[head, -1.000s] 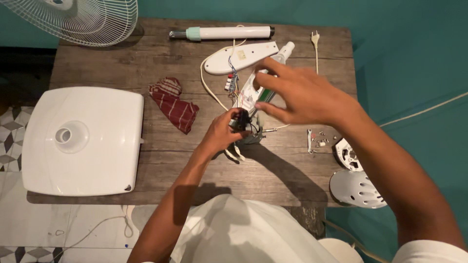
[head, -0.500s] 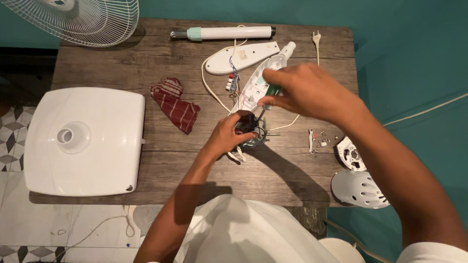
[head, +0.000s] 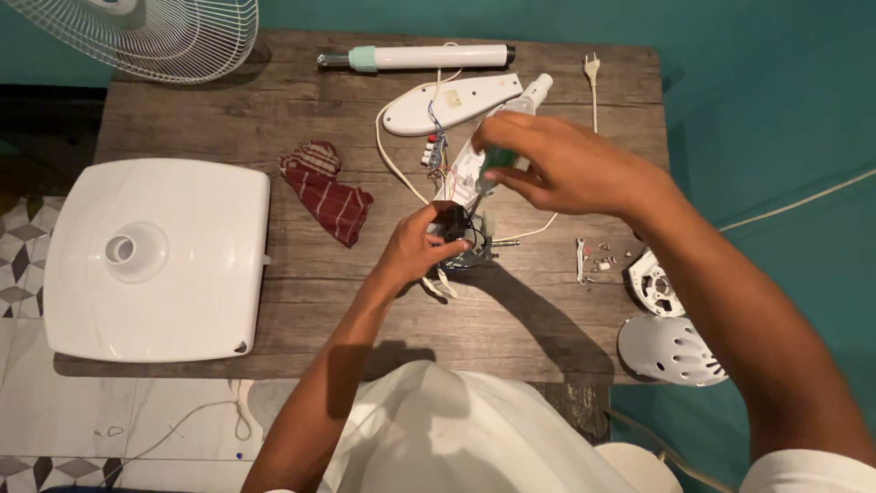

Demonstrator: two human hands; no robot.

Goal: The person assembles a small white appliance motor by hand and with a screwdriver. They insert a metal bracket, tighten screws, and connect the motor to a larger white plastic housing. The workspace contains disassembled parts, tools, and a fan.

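Fan base [head: 160,260] left on table [head: 274,119], cloth [head: 324,192] beside it, motor [head: 461,237] centre, screws [head: 602,257] right.

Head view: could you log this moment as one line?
left hand: holds fan motor | right hand: screwdriver on motor | surface: wooden table

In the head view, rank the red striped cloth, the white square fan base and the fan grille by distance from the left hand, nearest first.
1. Red striped cloth: just to the left of the left hand, mid-table.
2. White square fan base: farther left, at the table's left edge.
3. Fan grille: far top left corner.
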